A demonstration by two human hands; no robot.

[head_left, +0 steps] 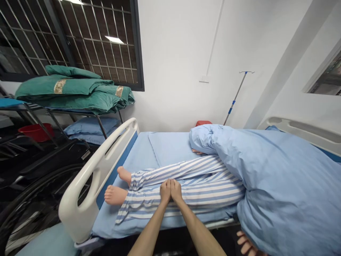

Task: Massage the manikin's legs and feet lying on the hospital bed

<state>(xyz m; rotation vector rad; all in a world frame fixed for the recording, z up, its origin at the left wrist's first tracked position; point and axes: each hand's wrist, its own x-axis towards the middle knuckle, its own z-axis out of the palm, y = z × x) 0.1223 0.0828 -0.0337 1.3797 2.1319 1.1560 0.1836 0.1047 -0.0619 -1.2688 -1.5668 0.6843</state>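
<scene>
A life-size figure, which looks like a care mannequin, lies on the bed in blue-and-white striped trousers. Its bare feet point left. My left hand and my right hand are side by side and touching, at the nearer leg around the shin or knee. Both have their fingers curled under, and the fingertips are hidden, so I cannot tell whether they grip cloth. A bunched light-blue quilt covers the figure's upper body. One of its hands sticks out at the quilt's near edge.
The bed's white footboard rises at the left, its headboard at the right. A wheelchair wheel is beyond the footboard. Green folded quilts lie on a rack near a red basin. An IV pole stands by the wall.
</scene>
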